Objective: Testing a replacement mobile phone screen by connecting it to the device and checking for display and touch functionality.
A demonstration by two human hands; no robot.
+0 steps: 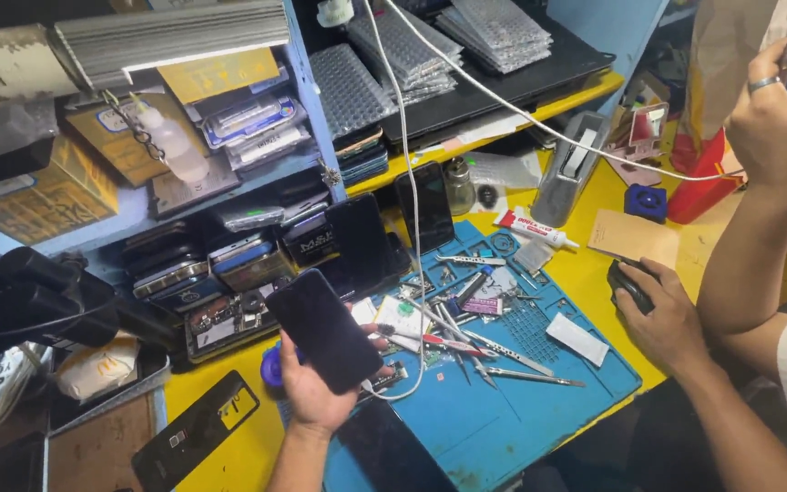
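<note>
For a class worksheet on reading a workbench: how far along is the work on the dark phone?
Looks done: the phone appears closed, its dark face whole. In hand: the left hand holds it above the blue mat; the right hand covers a small black object. Left: tweezers and small parts lie spread on the mat; whether the phone works cannot be told.

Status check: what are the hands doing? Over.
Left hand holds dark smartphone above blue mat. Right hand rests on small black object. Tweezers scattered beneath.
</note>
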